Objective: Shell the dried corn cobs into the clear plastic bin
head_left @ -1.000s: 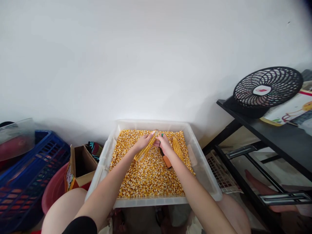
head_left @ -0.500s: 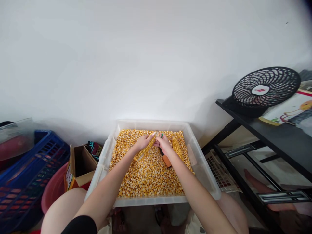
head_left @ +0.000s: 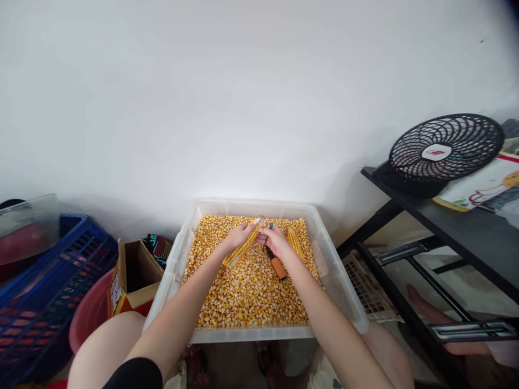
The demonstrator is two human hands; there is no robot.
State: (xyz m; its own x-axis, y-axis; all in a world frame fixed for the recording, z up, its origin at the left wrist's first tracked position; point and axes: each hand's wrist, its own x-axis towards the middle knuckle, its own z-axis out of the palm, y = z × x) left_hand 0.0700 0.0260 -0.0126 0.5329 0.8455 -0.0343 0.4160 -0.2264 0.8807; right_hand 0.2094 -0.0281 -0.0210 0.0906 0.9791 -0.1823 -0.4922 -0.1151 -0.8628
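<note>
A partly stripped corn cob (head_left: 243, 249) slants over the loose corn kernels (head_left: 251, 302), with a pale bare strip along its lower side. My left hand (head_left: 240, 235) is closed around its upper part. At the cob's top end, my right hand (head_left: 274, 239) is closed with fingertips against it. A small green piece (head_left: 271, 225) shows at the right fingers; what it is I cannot make out. Just below that hand an orange-handled tool (head_left: 278, 267) with a dark shaft rests on the kernels. Another corn cob (head_left: 295, 243) lies to the right, partly behind my right wrist.
The translucent plastic tub (head_left: 251, 335) spans my knees. Left of it stand an open cardboard box (head_left: 141, 270), a pink basin (head_left: 91, 305) and a blue crate (head_left: 36, 308). At right a black rack (head_left: 458, 229) carries a fan (head_left: 446, 148). A white wall (head_left: 251, 108) rises behind.
Both hands stay at the cob with almost the same grip. The view has shifted very slightly; the cobs and the orange-handled tool lie as before.
</note>
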